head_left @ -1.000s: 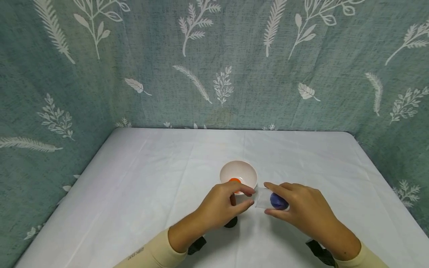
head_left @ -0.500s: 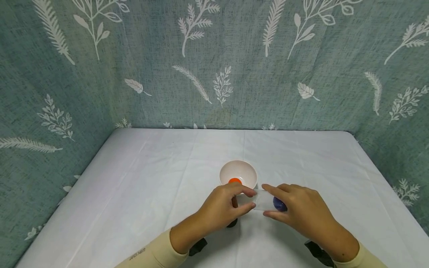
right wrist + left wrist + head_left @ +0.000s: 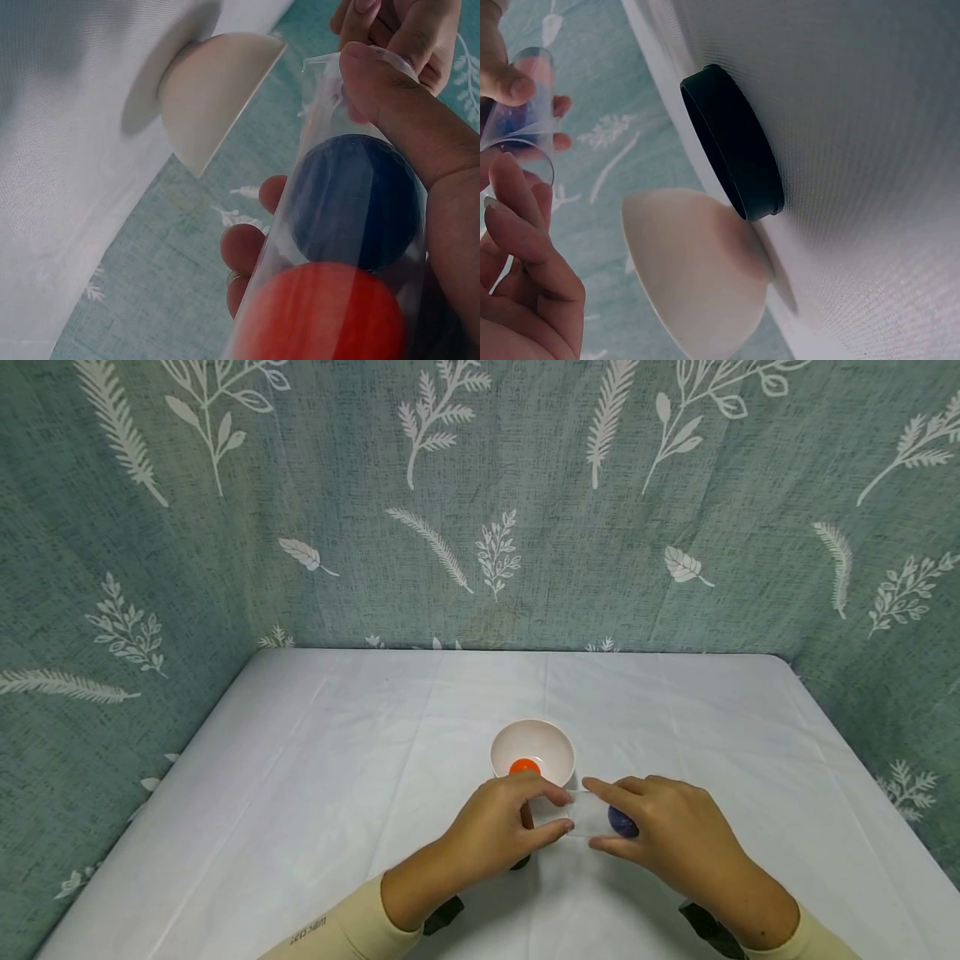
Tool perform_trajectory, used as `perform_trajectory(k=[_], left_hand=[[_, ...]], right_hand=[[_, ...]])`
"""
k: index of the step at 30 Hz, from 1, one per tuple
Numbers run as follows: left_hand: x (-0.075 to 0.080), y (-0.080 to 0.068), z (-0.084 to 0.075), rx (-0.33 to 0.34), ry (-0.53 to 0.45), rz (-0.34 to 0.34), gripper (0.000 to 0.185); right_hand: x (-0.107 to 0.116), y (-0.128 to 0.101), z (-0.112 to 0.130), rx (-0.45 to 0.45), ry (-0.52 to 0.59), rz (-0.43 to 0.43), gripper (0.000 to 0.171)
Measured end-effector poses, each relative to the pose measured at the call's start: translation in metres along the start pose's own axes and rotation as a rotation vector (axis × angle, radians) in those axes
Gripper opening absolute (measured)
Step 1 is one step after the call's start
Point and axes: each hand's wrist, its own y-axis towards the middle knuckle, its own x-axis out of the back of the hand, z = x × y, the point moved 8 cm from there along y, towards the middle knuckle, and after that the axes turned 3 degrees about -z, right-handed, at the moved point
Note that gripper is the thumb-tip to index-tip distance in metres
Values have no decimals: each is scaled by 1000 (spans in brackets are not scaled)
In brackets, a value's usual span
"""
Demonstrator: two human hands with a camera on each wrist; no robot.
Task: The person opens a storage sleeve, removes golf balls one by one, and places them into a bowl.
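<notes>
The person's right hand (image 3: 678,822) has its fingers wrapped round a clear tube (image 3: 587,815), with a blue ball (image 3: 356,201) nearer the mouth and a red ball (image 3: 322,315) behind. The left hand (image 3: 498,822) bends thumb and fingers at the open end (gripping or merely touching, I can't tell). Just beyond sits a pale bowl (image 3: 540,735) holding an orange ball (image 3: 525,766); a round black cap (image 3: 754,142) lies near it.

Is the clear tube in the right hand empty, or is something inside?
Not empty: the right wrist view shows a blue ball and a red ball inside the clear tube.
</notes>
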Motion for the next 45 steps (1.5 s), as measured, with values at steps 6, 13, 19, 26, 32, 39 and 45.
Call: perform_trajectory(k=[6,13,19,26,32,39,45], left_hand=[[-1,0,1,14,22,14,25],[-3,0,3,30,36,26,25],[-4,0,5,49,30,39,24],[-5,1,5,62,22,46,23],[-5,1,5,56,29,41,23],[-4,1,4,50,31,41,23],[-4,1,5,43,2,35,24]], right_hand=[[-2,0,0,-2,-5,10,66],[-1,0,1,17,-31,-4,67],[2,-1,3,45,-48,-44,67],[3,-1,4,51,-47,-61,67],[3,-1,5,60,-59,-53,68],[5,-1,5,115,-76,-97,70],[9,0,7,133,-59,-138,73]])
